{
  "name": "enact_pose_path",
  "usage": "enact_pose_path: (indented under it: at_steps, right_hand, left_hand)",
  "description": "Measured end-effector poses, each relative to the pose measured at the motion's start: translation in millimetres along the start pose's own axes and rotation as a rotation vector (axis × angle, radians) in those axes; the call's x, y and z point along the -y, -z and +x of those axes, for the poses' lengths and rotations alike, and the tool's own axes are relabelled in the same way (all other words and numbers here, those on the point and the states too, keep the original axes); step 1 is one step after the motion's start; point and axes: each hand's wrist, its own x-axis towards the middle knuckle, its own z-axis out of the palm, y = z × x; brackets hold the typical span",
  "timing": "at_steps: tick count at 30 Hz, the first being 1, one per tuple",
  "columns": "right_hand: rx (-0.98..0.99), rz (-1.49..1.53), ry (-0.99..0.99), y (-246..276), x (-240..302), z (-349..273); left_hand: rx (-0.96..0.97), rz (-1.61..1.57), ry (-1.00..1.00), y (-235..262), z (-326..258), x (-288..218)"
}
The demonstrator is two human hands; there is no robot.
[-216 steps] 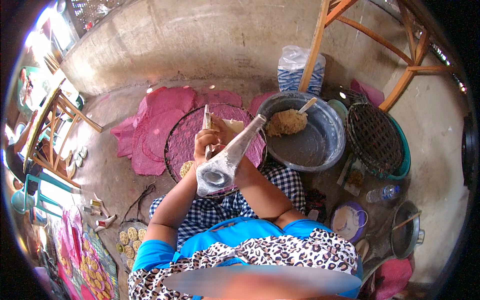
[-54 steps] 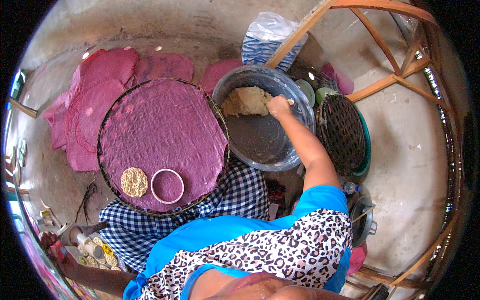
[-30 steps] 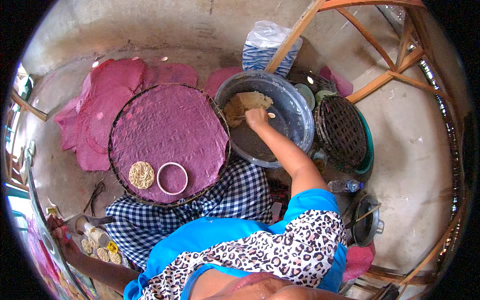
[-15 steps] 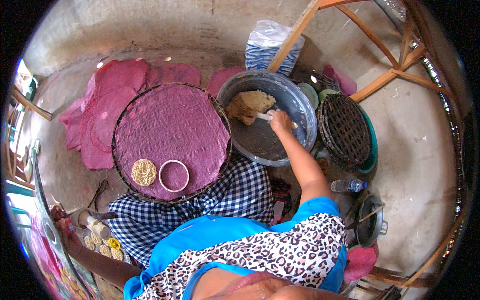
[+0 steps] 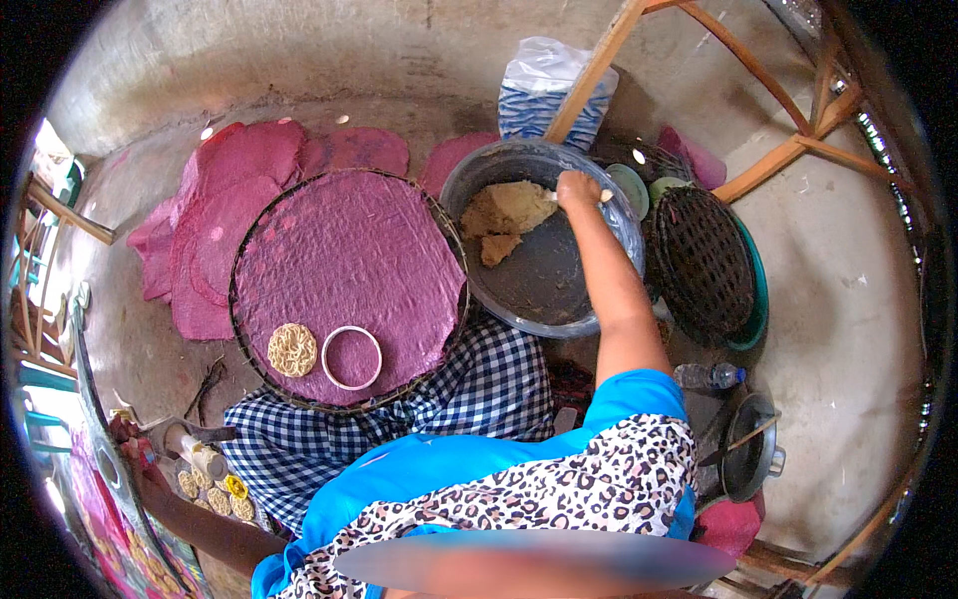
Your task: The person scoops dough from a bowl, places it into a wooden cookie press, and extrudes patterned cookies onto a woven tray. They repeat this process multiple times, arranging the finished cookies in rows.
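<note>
My right hand (image 5: 577,190) reaches into a large grey metal bowl (image 5: 479,299) and closes on a pale spoon handle beside a lump of tan dough (image 5: 507,208). A smaller piece of dough (image 5: 496,248) lies just below the lump. In front of me a round woven tray covered with purple cloth (image 5: 349,250) rests on my checked lap. On it sit a white ring (image 5: 351,357) and a round disc of noodle-like strands (image 5: 292,349). My left hand (image 5: 126,431) stretches back to the lower left, near a pale cylindrical tool (image 5: 197,457); its grip is hidden in the dim rim.
More purple cloth rounds (image 5: 225,190) lie on the floor beyond the tray. A plastic bag (image 5: 547,90) and slanted wooden legs (image 5: 599,70) stand behind the bowl. To the right are a dark woven lid (image 5: 704,262), a bottle (image 5: 709,375) and a small pot (image 5: 750,459).
My right hand has moved across the bowl toward its far rim beside the dough, and a small piece now lies apart from the lump. The left arm stays stretched to the lower left.
</note>
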Motion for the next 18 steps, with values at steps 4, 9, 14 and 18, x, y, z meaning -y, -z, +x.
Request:
enact_pose_path:
  at_steps: [4, 9, 14, 18]
  right_hand:
    - [-0.082, -0.185, 0.164, -27, 16, 4]
    - [0.021, 0.082, 0.218, -81, 34, -8]
    - [0.482, 0.355, 0.047, -197, 24, 10]
    - [0.322, 0.280, 0.068, -248, 22, 9]
  left_hand:
    - [-0.012, 0.013, 0.006, 3, -2, -2]
    - [-0.030, 0.024, 0.012, 8, 0, 1]
    - [-0.040, 0.036, 0.019, 10, 4, 4]
    - [-0.043, 0.046, 0.029, 10, 6, 4]
